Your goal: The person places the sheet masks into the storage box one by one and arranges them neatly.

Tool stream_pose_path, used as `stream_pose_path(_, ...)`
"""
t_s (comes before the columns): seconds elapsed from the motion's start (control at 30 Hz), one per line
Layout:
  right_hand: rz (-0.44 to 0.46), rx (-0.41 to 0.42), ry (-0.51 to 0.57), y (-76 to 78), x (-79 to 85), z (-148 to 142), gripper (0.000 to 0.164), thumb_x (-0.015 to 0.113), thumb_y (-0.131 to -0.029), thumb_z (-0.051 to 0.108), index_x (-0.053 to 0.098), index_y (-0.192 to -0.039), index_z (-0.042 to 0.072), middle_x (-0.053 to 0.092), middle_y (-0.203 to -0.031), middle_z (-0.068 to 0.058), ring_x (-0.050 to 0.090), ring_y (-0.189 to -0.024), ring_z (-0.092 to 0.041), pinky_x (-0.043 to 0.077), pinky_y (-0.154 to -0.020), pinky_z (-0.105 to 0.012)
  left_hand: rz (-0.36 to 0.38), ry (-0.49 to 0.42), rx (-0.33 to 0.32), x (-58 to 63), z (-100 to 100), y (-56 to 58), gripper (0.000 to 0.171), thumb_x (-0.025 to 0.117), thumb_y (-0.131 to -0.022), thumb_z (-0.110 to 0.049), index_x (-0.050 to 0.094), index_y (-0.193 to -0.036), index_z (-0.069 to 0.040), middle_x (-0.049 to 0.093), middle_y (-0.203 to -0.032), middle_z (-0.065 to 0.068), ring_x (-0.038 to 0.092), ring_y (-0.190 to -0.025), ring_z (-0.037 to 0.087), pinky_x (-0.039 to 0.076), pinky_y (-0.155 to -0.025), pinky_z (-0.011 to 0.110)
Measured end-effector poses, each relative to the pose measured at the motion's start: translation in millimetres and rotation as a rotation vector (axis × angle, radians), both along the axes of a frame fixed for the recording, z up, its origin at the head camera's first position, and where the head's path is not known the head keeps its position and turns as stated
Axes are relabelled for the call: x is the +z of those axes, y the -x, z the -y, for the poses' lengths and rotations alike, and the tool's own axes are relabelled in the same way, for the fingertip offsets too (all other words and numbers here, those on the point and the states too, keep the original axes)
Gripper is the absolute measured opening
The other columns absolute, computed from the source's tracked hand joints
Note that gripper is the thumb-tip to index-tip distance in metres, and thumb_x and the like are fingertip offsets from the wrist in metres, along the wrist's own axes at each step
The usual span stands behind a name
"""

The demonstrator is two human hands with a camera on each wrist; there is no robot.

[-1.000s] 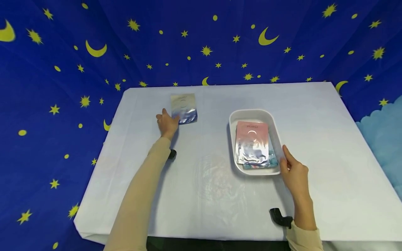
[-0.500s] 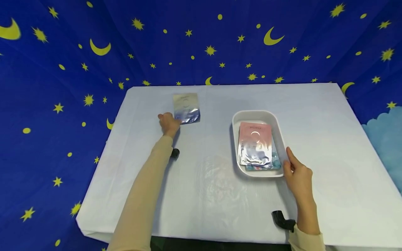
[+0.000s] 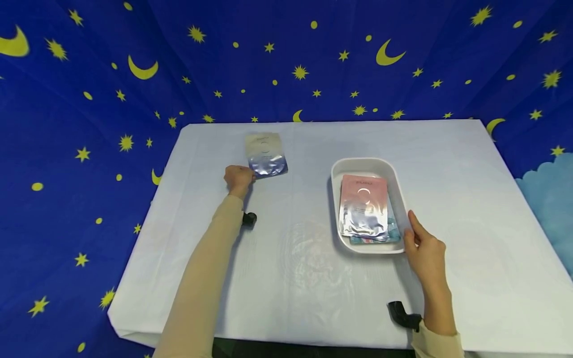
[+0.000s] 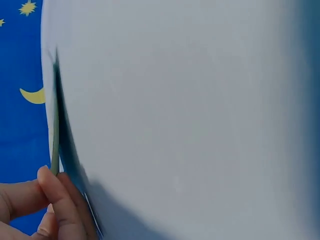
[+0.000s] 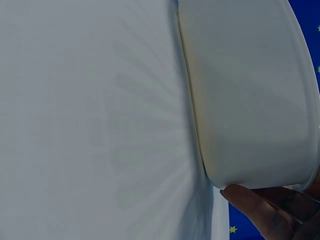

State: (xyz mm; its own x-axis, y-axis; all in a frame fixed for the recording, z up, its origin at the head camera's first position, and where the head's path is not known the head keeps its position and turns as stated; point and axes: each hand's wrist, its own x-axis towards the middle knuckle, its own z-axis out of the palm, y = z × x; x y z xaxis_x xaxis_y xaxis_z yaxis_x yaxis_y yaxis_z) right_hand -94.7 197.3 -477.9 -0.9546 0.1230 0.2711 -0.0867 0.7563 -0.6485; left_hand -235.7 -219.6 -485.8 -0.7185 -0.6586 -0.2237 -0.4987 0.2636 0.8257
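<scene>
A beige-to-blue foil sheet mask packet [image 3: 266, 153] lies near the back left of the table. My left hand [image 3: 238, 178] pinches its near left corner; in the left wrist view the fingers [image 4: 60, 200] hold the packet [image 4: 55, 125], seen edge-on and a little raised from the white surface. At the right, a white plastic tray [image 3: 338, 171] holds a pink-and-silver sheet mask packet [image 3: 363, 204] on top of other packets, one of them teal [image 3: 393, 229]. My right hand [image 3: 425, 248] holds the tray's near right corner, its thumb and fingers against the wall.
A white cloth covers the table [image 3: 309, 278]. Behind and to the left hangs a blue curtain [image 3: 250, 49] with yellow moons and stars. Black wrist mounts [image 3: 403, 315] stick out from both forearms.
My left hand's fingers have curled in and now pinch the packet's corner, which has shifted slightly. My right hand keeps its hold on the tray. The head view has moved a little.
</scene>
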Motion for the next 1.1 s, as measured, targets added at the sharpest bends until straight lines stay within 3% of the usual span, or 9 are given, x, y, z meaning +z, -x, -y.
stream_pose_path(0.1, -0.001, 0.003, 0.002, 0.0, -0.3, 0, 0.041, 0.051, -0.086, 0.008, 0.048, -0.127, 0.011, 0.055, -0.112, -0.025, 0.062, -0.082, -0.038, 0.050, -0.063, -0.042, -0.031, -0.139, 0.052, -0.5, -2, 1.4, 0.020, 0.054, -0.072, 0.003, 0.068, -0.086, 0.002, 0.065, -0.076, 0.013, 0.058, -0.045, 0.009, 0.053, -0.051, 0.021)
stream_pose_path(0.27, -0.002, 0.002, 0.006, 0.6, -1.2, -1, 0.041, 0.051, -0.086, 0.008, 0.048, -0.127, 0.011, 0.055, -0.112, -0.025, 0.062, -0.082, -0.039, 0.051, -0.062, -0.042, -0.082, -0.211, 0.049, 0.5, -5, 2.2, 0.021, 0.055, -0.074, 0.005, 0.067, -0.091, 0.004, 0.063, -0.084, 0.015, 0.051, -0.040, 0.001, 0.050, -0.047, 0.015)
stream_pose_path(0.33, 0.000, -0.001, 0.004, 0.7, -1.5, -1, 0.041, 0.051, -0.086, 0.008, 0.048, -0.127, 0.011, 0.055, -0.111, -0.025, 0.063, -0.081, -0.038, 0.054, -0.059, -0.026, -0.107, -0.212, 0.047, 0.8, -6, 1.6, 0.020, 0.056, -0.074, 0.007, 0.066, -0.091, 0.004, 0.063, -0.084, 0.015, 0.052, -0.040, 0.002, 0.050, -0.047, 0.015)
stream_pose_path(0.4, -0.003, 0.000, 0.001, 0.7, -1.5, -1, 0.041, 0.051, -0.086, 0.008, 0.049, -0.127, 0.011, 0.056, -0.110, -0.025, 0.063, -0.080, -0.038, 0.053, -0.058, -0.023, -0.135, -0.229, 0.052, 1.4, -6, 1.0, 0.020, 0.056, -0.074, 0.008, 0.066, -0.091, 0.005, 0.062, -0.079, 0.012, 0.052, -0.040, 0.002, 0.051, -0.048, 0.016)
stream_pose_path(0.5, -0.008, -0.002, -0.002, 1.1, -1.8, -2, 0.041, 0.052, -0.085, 0.008, 0.050, -0.126, 0.011, 0.057, -0.108, -0.025, 0.063, -0.079, -0.037, 0.043, -0.055, -0.002, -0.184, -0.272, 0.067, 3.3, -7, -0.2, 0.020, 0.054, -0.075, 0.011, 0.065, -0.091, 0.007, 0.058, -0.073, 0.009, 0.054, -0.042, 0.003, 0.052, -0.049, 0.018)
stream_pose_path(0.6, -0.006, -0.002, 0.000, 0.5, -2.0, -2, 0.041, 0.051, -0.085, 0.008, 0.050, -0.126, 0.011, 0.058, -0.106, -0.026, 0.064, -0.078, -0.037, 0.037, -0.054, 0.003, -0.231, -0.323, 0.073, 6.9, -8, -2.6, 0.019, 0.053, -0.075, 0.012, 0.064, -0.090, 0.009, 0.053, -0.072, 0.007, 0.056, -0.047, 0.006, 0.054, -0.053, 0.020)
stream_pose_path(0.7, -0.005, -0.004, -0.001, -0.3, -2.3, -2, 0.041, 0.051, -0.085, 0.009, 0.050, -0.126, 0.012, 0.058, -0.107, -0.025, 0.064, -0.078, -0.037, 0.043, -0.053, -0.003, -0.265, -0.351, 0.065, 11.6, -10, -6.6, 0.018, 0.056, -0.074, 0.013, 0.063, -0.090, 0.010, 0.051, -0.073, 0.005, 0.057, -0.051, 0.008, 0.054, -0.055, 0.020)
stream_pose_path(0.83, -0.013, 0.000, -0.007, -0.8, -2.7, -3, 0.041, 0.051, -0.085, 0.008, 0.050, -0.126, 0.010, 0.057, -0.109, -0.025, 0.063, -0.079, -0.037, 0.052, -0.057, -0.035, -0.308, -0.377, 0.038, 23.5, -19, -14.3, 0.017, 0.060, -0.074, 0.011, 0.063, -0.090, 0.008, 0.053, -0.073, 0.004, 0.059, -0.057, 0.011, 0.054, -0.057, 0.020)
stream_pose_path(1.1, -0.017, 0.005, -0.001, 1.0, -3.3, -2, 0.041, 0.050, -0.085, 0.007, 0.050, -0.126, 0.010, 0.055, -0.111, -0.025, 0.063, -0.080, -0.038, 0.053, -0.054, -0.028, -0.414, -0.459, -0.071, 58.3, -48, -34.4, 0.015, 0.061, -0.076, 0.009, 0.063, -0.091, 0.008, 0.058, -0.086, 0.015, 0.060, -0.061, 0.014, 0.055, -0.061, 0.024)
